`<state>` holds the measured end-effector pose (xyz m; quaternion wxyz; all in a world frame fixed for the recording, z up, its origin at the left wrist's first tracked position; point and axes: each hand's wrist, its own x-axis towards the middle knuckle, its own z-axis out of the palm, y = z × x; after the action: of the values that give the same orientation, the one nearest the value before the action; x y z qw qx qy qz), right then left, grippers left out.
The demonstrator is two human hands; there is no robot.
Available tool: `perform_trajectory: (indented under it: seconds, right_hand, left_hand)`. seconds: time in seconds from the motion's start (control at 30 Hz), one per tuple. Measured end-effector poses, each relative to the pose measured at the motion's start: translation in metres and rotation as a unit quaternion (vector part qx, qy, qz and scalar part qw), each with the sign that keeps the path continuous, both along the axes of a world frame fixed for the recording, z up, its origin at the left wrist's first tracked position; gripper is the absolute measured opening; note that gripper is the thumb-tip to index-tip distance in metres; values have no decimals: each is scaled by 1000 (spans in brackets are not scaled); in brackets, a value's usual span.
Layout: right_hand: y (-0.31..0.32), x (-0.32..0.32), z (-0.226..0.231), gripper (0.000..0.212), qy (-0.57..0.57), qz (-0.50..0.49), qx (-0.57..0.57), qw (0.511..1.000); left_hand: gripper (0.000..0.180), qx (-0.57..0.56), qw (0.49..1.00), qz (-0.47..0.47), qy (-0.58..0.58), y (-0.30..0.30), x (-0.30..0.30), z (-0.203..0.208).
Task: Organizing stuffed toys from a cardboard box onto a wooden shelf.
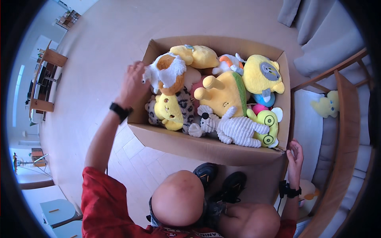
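A large cardboard box on the floor in front of me holds several plush toys. My left hand is over its left wall, fingers partly spread beside a white and brown plush toy and seemingly touching it. Below that toy is a yellow plush head with a leopard-spotted plush. A ribbed white plush dog lies along the near wall, by a green plush frog. My right hand rests at the near right corner of the box, fingers apart and loosely bent, holding nothing visible.
To the right stands a wooden-framed piece of furniture with a pale yellow plush on it. Grey curtains hang at the far right. My black shoes are close to the box's near side. Shelves line the far left.
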<state>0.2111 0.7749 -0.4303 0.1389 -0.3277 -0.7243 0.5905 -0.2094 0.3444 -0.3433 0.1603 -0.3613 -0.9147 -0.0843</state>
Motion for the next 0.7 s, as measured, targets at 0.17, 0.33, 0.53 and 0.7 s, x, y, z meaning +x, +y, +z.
perform_trajectory:
  seconds: [0.17, 0.33, 0.53, 0.7]
  right_hand:
    - [-16, 3, 7, 36, 29, -19, -6, 999]
    - [-35, -13, 31, 31, 78, 19, 28, 996]
    - [-35, -12, 84, 26, 101, 69, 57, 991]
    - [-68, -76, 109, 64, 180, 192, -5, 965]
  left_hand:
    - [57, 51, 969, 45, -238, -44, -41, -29]
    - [53, 105, 965, 93, -222, -49, -41, -22]
    - [51, 126, 981, -54, -140, 16, 16, 68]
    - [58, 101, 972, -172, -120, 94, 97, 102]
